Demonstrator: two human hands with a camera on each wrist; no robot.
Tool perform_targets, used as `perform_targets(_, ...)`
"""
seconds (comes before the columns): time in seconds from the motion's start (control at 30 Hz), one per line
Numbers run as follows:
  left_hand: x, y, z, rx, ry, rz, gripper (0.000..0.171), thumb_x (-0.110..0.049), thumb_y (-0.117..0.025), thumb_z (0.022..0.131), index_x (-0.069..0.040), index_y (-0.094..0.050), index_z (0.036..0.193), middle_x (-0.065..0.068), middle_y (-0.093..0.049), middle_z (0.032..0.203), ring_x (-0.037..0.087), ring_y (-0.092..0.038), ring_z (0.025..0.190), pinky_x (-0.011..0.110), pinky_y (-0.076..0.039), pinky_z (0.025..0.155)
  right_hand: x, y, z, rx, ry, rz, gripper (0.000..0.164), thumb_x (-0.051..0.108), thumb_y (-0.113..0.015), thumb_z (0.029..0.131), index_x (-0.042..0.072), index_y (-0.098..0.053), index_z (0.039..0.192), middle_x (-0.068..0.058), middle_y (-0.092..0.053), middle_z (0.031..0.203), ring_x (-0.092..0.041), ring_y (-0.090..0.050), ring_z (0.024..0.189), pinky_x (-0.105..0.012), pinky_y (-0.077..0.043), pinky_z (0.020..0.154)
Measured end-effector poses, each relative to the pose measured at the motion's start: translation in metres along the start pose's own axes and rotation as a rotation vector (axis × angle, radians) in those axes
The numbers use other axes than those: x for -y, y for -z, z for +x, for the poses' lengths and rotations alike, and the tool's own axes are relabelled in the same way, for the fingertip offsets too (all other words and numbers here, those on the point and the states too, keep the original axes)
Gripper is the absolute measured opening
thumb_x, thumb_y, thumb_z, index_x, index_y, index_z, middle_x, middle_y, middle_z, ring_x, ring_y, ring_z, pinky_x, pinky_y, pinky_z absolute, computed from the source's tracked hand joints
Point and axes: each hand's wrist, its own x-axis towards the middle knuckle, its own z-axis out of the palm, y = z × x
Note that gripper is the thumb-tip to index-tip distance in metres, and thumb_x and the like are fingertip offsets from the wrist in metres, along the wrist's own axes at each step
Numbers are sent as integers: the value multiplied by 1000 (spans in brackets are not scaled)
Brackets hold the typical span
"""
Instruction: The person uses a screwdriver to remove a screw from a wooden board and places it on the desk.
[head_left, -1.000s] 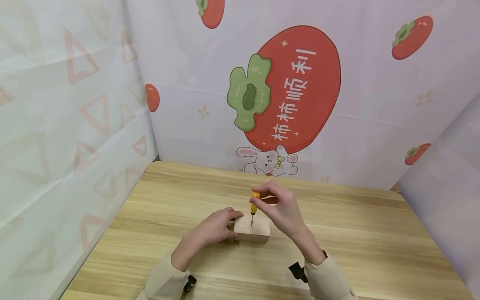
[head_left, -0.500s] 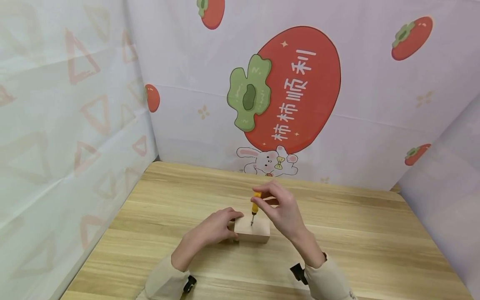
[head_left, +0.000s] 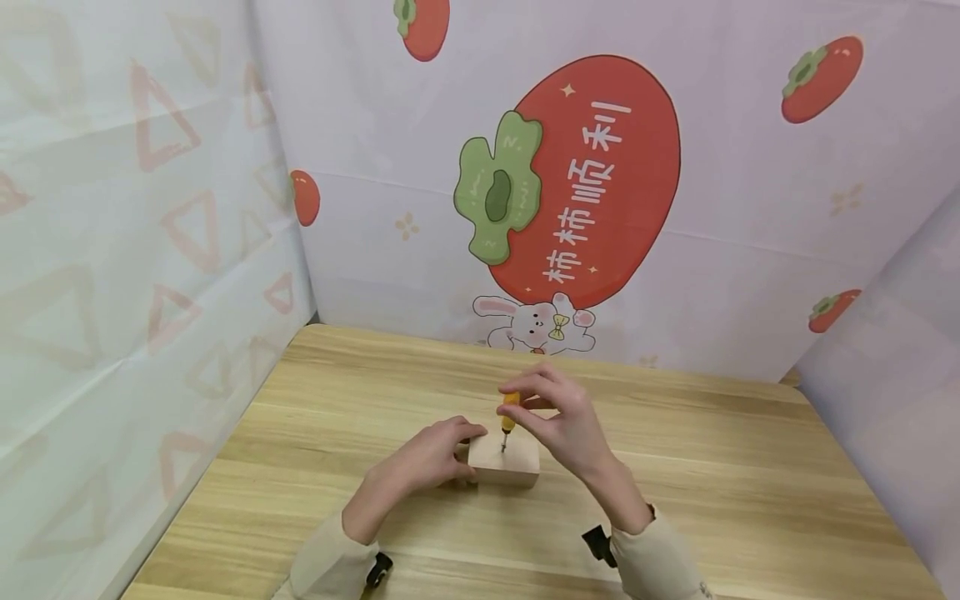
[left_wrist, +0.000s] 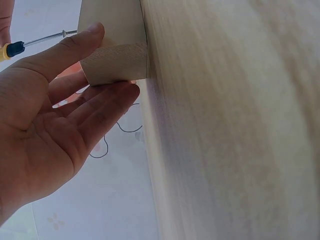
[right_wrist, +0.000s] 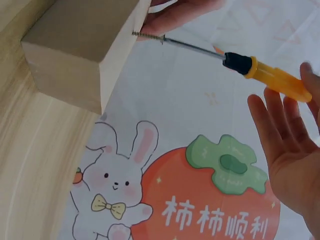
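On the table lies a pale wooden block (head_left: 495, 457), its left end held by my left hand (head_left: 431, 454), thumb on the near side and fingers on the far side. In the right wrist view a threaded screw (right_wrist: 148, 35) stands in the block's upper face, part of its thread showing. The tip of a yellow screwdriver (right_wrist: 277, 80) with a black collar meets the screw's head. My right hand (head_left: 566, 421) pinches the handle near its top between thumb and fingers. The screwdriver leans slightly from upright in the head view.
The wood-grain table (head_left: 712, 467) is bounded by a printed backdrop (head_left: 375, 267) behind and a white sheet (head_left: 90, 375) at the left. Black straps (head_left: 600, 546) show at the beige sleeves (head_left: 660, 558).
My right hand's fingers have shifted slightly on the handle, and the screwdriver's tilt has changed a little. The left hand and the block stay in place.
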Motion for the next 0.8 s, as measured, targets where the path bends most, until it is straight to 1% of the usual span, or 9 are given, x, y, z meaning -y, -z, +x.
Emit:
perform_targets(0.1, 0, 0, 0, 2, 5, -2, 58, -23, -81, 84, -9, -60, 136, 8, -63, 124, 22, -62, 113, 41, -51, 96, 4, -5, 0, -57, -36, -61, 32, -2, -82, 76, 8, -73, 105, -5, -68, 94, -13, -69, 79, -26, -60, 67)
perform_targets(0.17, 0, 0, 0, 4, 8, -4, 58, -23, -81, 84, -9, -60, 136, 8, -63, 124, 22, -62, 113, 41, -51, 96, 6, -6, 1, -64, -54, -62, 31, -2, -82, 77, 6, -72, 105, -5, -69, 92, -13, -69, 78, -25, -60, 68)
perform_targets(0.23, 0, 0, 0, 5, 10, -6, 58, -23, -81, 84, -9, -60, 136, 8, -63, 124, 22, -62, 113, 41, -51, 96, 6, -4, 2, -40, -67, -33, 28, -2, -80, 79, 5, -71, 105, -5, -71, 92, -12, -70, 78, -25, -59, 69)
perform_targets(0.33, 0, 1, 0, 6, 9, -5, 59, -23, -81, 84, -8, -60, 136, 8, -63, 125, 23, -61, 115, 42, -50, 98, 4, 2, 3, 35, -54, 35, 24, -3, -76, 83, 5, -72, 105, -8, -72, 94, -15, -71, 79, -26, -60, 70)
perform_targets(0.43, 0, 1, -1, 6, 10, -2, 59, -23, -81, 83, -8, -60, 136, 9, -63, 125, 23, -61, 114, 42, -50, 98, 3, 5, 2, 72, -64, 42, 22, -1, -73, 87, 5, -71, 108, -7, -73, 98, -15, -71, 82, -27, -60, 72)
perform_targets(0.53, 0, 0, -1, 8, 11, -1, 60, -23, -81, 83, -8, -60, 137, 9, -63, 126, 23, -61, 114, 42, -50, 98, 4, 2, 0, 33, -85, 2, 24, 0, -75, 85, 5, -71, 108, -8, -71, 100, -16, -71, 85, -29, -60, 72)
perform_targets(0.67, 0, 0, -1, 12, 12, 1, 59, -23, -81, 84, -8, -59, 137, 9, -63, 127, 24, -61, 116, 43, -50, 99, 8, -1, -2, -45, -87, -52, 28, -1, -81, 78, 6, -71, 104, -8, -67, 97, -16, -69, 83, -30, -61, 69)
perform_targets(0.73, -1, 0, -1, 10, 11, 1, 59, -23, -81, 84, -8, -59, 137, 10, -63, 127, 24, -61, 116, 43, -50, 99, 10, -1, -1, -61, -94, -67, 28, 0, -82, 77, 7, -72, 102, -6, -67, 94, -14, -69, 80, -28, -60, 69)
perform_targets(0.8, -1, 0, 0, 7, 7, 3, 58, -23, -81, 84, -8, -60, 136, 9, -63, 127, 24, -61, 116, 43, -50, 99, 12, 2, 1, -61, -101, -69, 25, 1, -82, 78, 8, -73, 100, -4, -68, 91, -12, -69, 77, -25, -59, 70)
